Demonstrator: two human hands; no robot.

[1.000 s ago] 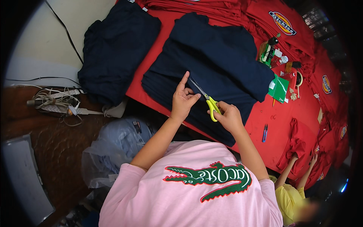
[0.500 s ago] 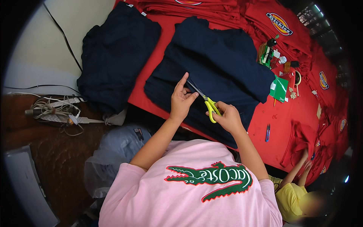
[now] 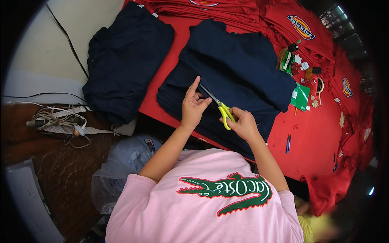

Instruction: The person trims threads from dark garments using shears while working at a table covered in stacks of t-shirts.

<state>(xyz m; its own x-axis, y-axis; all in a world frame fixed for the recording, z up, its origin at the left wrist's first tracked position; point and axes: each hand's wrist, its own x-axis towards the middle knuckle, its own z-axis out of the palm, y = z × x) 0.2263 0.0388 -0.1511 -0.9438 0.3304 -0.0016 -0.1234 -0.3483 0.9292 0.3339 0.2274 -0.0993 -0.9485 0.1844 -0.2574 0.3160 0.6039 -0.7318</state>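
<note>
My right hand (image 3: 242, 122) grips the yellow-handled scissors (image 3: 225, 115), whose blades point up and left and look almost closed. Beside the blade tips is my left hand (image 3: 193, 104), its index finger stretched upward and its thumb apart from it. The other fingers of that hand are partly curled, and I make out nothing in them. Both hands are over the near left part of a dark navy garment pile (image 3: 239, 65), laid in folded layers. Any thread or fabric edge at the blades is too fine to tell.
Left of the pile lies another navy garment stack (image 3: 125, 60) on the red table (image 3: 293, 129). Red garments (image 3: 300, 28) line the far and right sides. A green notebook (image 3: 300, 96), tape roll (image 3: 320, 85) and pen (image 3: 288, 143) lie right. A co-worker's yellow sleeve (image 3: 306, 229) shows lower right.
My hands and the scissors stay almost in place. At lower right, the co-worker's red garment has come down off the table edge, and their hands are now mostly hidden.
</note>
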